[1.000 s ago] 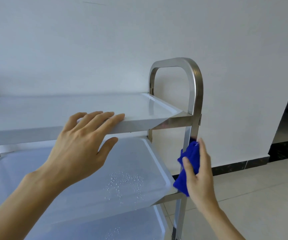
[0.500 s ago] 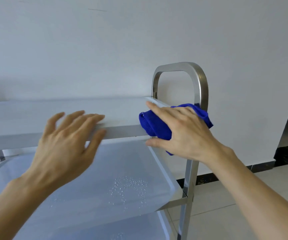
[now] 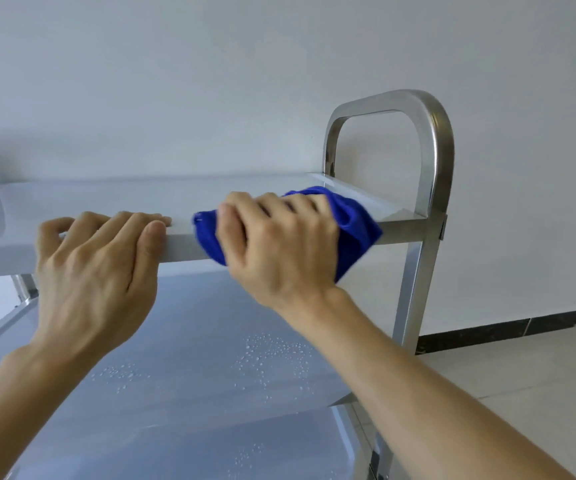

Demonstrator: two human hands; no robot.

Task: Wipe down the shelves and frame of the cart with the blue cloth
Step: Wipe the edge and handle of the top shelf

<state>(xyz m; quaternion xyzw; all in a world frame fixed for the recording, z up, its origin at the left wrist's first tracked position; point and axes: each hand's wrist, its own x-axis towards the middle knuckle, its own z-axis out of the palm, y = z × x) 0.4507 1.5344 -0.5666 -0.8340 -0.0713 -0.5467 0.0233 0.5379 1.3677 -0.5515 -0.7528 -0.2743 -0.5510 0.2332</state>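
Your right hand (image 3: 276, 244) is gripping the blue cloth (image 3: 352, 223), fingers curled over the top of it and thumb wrapped under the front, and it is pressing the bunched cloth against the front edge of the cart's top shelf (image 3: 106, 199), close to the right end. The cloth is draping over that edge, part of it lying on the shelf surface and part hanging just below the lip. Your left hand (image 3: 96, 271) is resting on the same edge just beside the cloth, fingers lying together and bent over the lip, thumb tucked alongside; it is gripping the shelf edge and nothing else. The two hands are sitting near each other without touching. The steel handle (image 3: 431, 133) is looping up at the right end of the cart, and its post (image 3: 409, 289) is running down behind your right forearm. Below, the middle shelf (image 3: 193, 341) is showing scattered water droplets (image 3: 272, 355) toward its right side, and the bottom shelf (image 3: 210, 452) is showing a few more. A white wall (image 3: 210, 81) is standing behind the cart, with tiled floor (image 3: 521, 368) to the right.
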